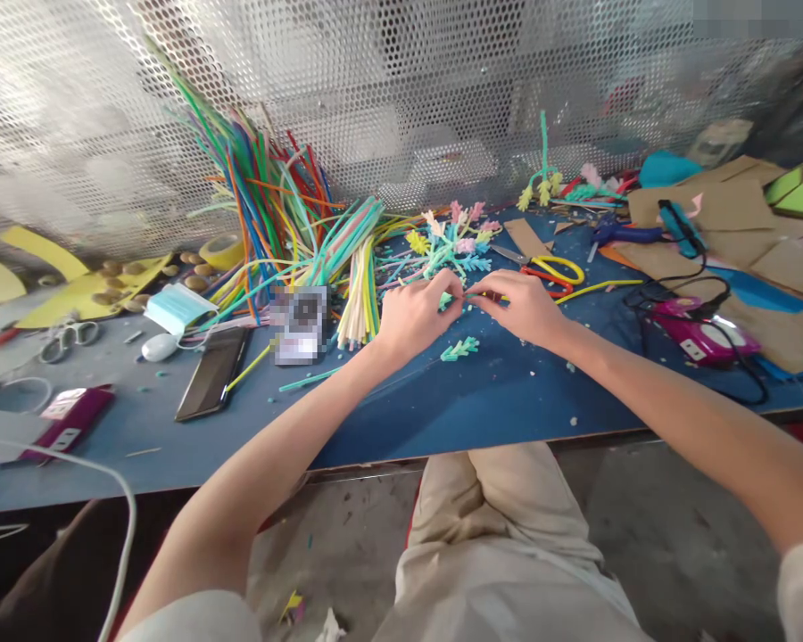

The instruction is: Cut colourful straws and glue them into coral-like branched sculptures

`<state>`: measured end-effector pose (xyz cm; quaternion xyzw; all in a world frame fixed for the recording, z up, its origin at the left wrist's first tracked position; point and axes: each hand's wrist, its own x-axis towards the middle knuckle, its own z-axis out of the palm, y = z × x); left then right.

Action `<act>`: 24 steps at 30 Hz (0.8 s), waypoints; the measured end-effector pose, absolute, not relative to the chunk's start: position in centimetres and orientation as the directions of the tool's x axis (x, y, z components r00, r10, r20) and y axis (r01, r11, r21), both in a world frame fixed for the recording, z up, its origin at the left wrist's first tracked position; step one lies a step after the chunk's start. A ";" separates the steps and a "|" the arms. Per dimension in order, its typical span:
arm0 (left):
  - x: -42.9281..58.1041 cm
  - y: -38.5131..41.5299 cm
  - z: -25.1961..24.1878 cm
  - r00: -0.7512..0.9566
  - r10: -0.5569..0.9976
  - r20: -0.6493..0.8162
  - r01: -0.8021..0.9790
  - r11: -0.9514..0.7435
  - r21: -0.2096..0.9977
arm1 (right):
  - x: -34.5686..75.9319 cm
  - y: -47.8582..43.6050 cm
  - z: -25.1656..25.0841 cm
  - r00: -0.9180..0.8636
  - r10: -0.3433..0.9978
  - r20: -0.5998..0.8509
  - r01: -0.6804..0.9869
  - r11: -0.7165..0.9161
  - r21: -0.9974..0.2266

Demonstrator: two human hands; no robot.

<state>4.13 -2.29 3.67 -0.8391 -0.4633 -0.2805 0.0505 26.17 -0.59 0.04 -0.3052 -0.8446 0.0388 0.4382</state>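
Observation:
Both hands meet above the blue table, fingertips almost touching. My left hand (420,310) is closed in a pinch on a small mint-green pipe cleaner piece (445,301). From the other side, my right hand (517,303) pinches at the thin end of the same piece, its fingers closed. Just below them lies a mint-green fuzzy sprig (460,349). Behind the hands is a cluster of pink, yellow and blue pipe cleaner flowers (451,242). Scissors with yellow and red handles (557,272) rest behind my right hand.
Bundles of pipe cleaners (260,214) stand at the back left. A phone (212,374), a mask (179,308) and a white mouse (159,347) lie left. Right are a glue gun (633,233), cardboard (729,209) and a cabled magenta box (702,334). A perforated metal screen (428,89) rises behind.

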 end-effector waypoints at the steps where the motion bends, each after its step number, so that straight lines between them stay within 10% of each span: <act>1: 4.1 -2.4 3.9 0.430 0.739 0.519 0.793 -0.584 0.174 | 26.2 -0.6 0.1 -0.432 0.524 0.735 0.470 0.826 -0.313; 10: 2.6 -1.6 4.0 0.669 0.573 0.474 0.625 -0.779 0.060 | 27.4 -0.3 0.3 -0.584 0.381 0.717 0.408 0.901 -0.146; 24: 2.2 -1.5 1.6 0.705 0.483 0.519 0.590 -0.806 -0.051 | 28.2 -0.3 0.9 -0.687 0.397 0.609 0.297 0.918 -0.263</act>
